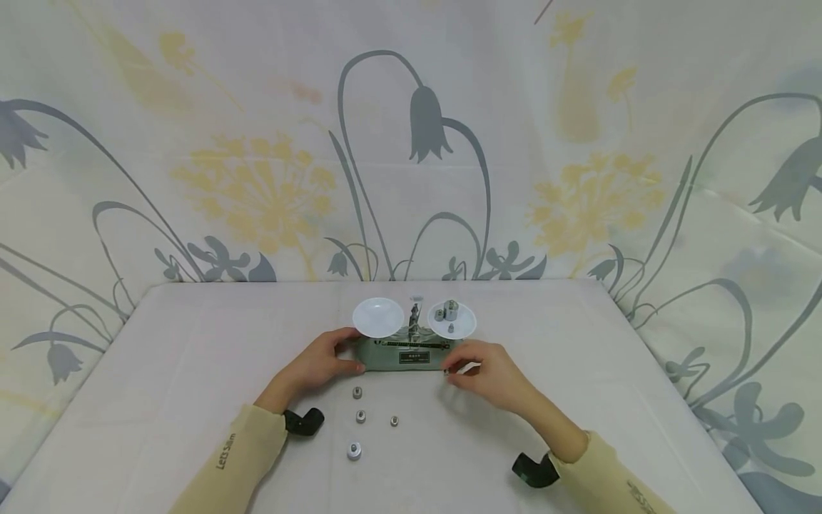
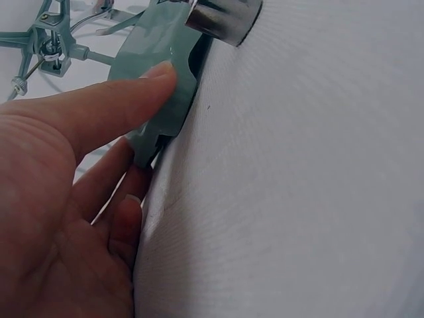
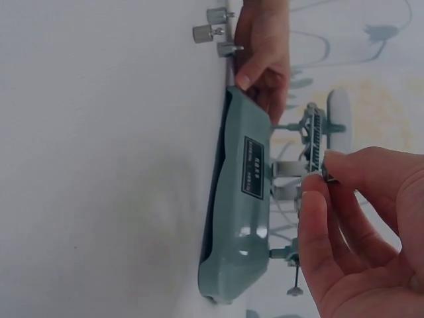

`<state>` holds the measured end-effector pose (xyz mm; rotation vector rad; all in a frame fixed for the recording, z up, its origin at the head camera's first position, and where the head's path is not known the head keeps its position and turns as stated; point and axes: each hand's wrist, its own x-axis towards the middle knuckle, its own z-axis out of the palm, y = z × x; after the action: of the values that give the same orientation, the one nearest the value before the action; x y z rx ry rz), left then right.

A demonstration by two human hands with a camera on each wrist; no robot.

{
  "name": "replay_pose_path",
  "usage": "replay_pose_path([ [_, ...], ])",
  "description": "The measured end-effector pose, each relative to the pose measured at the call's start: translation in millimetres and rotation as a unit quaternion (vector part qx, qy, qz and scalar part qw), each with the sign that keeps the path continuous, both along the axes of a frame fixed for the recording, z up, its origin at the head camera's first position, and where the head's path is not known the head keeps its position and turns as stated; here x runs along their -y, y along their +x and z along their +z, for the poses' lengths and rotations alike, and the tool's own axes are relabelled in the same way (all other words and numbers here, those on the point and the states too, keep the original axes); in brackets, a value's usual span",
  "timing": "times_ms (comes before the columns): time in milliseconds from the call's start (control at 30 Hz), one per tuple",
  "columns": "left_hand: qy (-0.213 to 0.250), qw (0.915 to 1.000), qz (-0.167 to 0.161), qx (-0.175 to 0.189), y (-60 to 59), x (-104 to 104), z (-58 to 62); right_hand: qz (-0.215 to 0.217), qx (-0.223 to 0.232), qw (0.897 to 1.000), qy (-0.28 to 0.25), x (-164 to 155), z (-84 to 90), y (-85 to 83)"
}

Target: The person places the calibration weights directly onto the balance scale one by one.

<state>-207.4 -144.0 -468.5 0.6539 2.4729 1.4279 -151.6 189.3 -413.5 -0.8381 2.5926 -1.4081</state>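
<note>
A green balance scale (image 1: pixel 385 359) with two white pans stands on the table. My left hand (image 1: pixel 319 363) grips the left end of its base, with the thumb (image 2: pixel 158 83) on the front and the other fingers behind. Bare is the left pan (image 1: pixel 378 317); the right pan (image 1: pixel 471 323) bears a larger metal weight (image 1: pixel 452 311) and two smaller ones. My right hand (image 1: pixel 488 375), in front of the base's right end, pinches a small metal piece (image 3: pixel 326 174) between thumb and fingertip. Most of that piece is hidden, and I cannot tell its kind.
Several loose knobbed metal weights, among them a larger one (image 1: pixel 354 451) and a small one (image 1: pixel 394 421), stand on the white tablecloth (image 1: pixel 193 343) in front of the scale. A flower-patterned cloth (image 1: pixel 398 200) hangs behind the table.
</note>
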Motion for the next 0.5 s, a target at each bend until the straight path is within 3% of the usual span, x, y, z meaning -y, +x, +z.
replay_pose_path([
  [500,0.001,1.0,0.002,0.002,-0.4,-0.1,-0.7,-0.05,-0.041,0.998,-0.026,-17.3,22.5,-7.4],
])
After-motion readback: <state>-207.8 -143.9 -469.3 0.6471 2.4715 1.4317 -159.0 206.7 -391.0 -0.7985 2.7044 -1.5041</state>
